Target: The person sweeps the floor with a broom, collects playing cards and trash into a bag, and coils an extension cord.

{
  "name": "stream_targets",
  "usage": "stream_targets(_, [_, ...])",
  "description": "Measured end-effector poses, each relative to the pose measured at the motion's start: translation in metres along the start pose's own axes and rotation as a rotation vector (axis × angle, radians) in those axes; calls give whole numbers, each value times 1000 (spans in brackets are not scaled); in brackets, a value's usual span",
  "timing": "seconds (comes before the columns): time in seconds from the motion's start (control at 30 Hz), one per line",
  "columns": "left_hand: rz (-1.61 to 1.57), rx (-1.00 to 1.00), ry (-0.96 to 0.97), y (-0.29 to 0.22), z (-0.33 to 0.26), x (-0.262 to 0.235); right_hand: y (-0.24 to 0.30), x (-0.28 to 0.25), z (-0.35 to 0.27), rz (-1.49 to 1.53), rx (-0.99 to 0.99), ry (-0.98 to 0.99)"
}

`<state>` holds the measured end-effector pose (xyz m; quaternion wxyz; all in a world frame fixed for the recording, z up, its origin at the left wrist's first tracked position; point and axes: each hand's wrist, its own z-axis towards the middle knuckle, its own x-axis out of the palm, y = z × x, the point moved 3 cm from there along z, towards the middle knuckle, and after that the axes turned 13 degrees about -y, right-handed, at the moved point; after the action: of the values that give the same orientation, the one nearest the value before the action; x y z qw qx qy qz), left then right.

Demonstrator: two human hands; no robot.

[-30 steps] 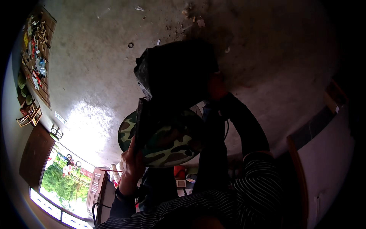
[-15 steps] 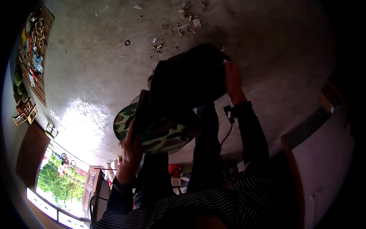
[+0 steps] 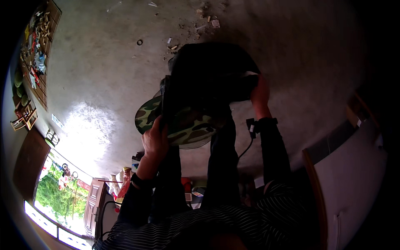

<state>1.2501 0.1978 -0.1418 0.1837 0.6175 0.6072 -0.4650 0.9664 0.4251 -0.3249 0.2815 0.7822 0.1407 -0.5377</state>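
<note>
Above floor (image 3: 104,62), I held black bundle (image 3: 212,62): right hand (image 3: 260,96) pinched right edge; left hand (image 3: 155,142) curled beside camo disc (image 3: 146,114), exact grip too dark to tell. Step looked like handling bundle two-handed; next move probably called for steady right pinch.

Black bundle (image 3: 212,60), perhaps bag; overlaps camouflage piece (image 3: 191,123)
</note>
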Motion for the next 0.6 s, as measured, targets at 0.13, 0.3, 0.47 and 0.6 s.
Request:
stream_targets(0.13, [59, -11, 64, 1, 3, 9, 22, -35, 2, 265, 450, -135])
stream_targets(0.3, [55, -46, 94, -12, 1, 18, 13, -8, -27, 158, -17, 134])
stream_targets(0.47, [43, -40, 104, -12, -1, 19, 49, 0, -52, -99, -371, 300])
stream_targets(0.6, [90, -32, 130, -4, -8, 28, 78, -4, -55, -327, -543, 124])
